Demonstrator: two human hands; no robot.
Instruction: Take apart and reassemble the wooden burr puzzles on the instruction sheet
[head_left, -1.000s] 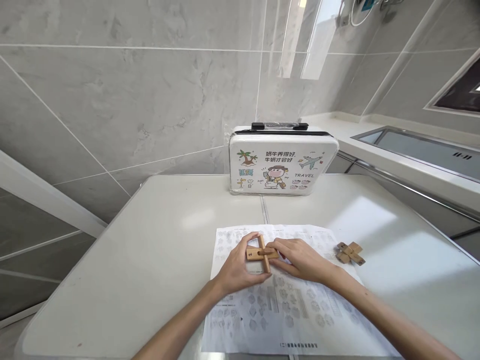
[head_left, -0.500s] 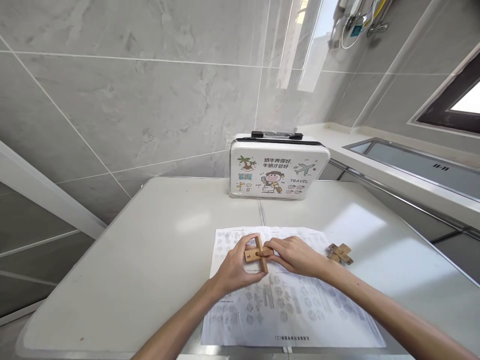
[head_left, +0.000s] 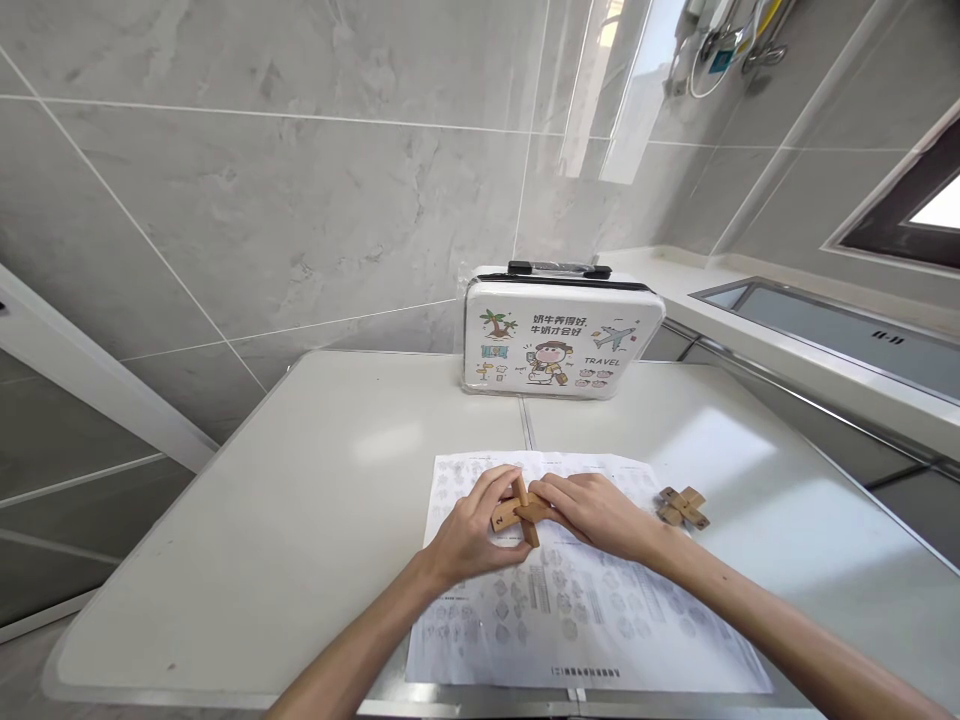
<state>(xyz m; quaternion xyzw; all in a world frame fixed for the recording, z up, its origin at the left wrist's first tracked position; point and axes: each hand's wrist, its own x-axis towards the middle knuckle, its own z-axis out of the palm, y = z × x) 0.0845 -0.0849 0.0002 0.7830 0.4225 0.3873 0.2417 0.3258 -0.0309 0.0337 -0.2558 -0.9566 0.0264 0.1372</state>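
Between my hands is a wooden burr puzzle of crossed notched pieces, with a "2" marked on its left end. My left hand grips the upright crosspiece between thumb at the bottom and fingers at the top. From the right, my right hand pinches the end of another piece that runs through the cross; its fingertips partly hide that end. Both hands are just above a printed sheet. To the right, a second wooden cross puzzle with numbers on its pieces lies near the sheet's edge.
A white cartoon-printed case with a black handle stands at the back of the white table. Grey tiled wall rises behind. On the right runs a counter with a glass-topped inset.
The piece in my right hand has turned and sits more squarely in the cross. The left part marked "2" has tilted slightly. Both hands stay nearly in place; the view has shifted a little.
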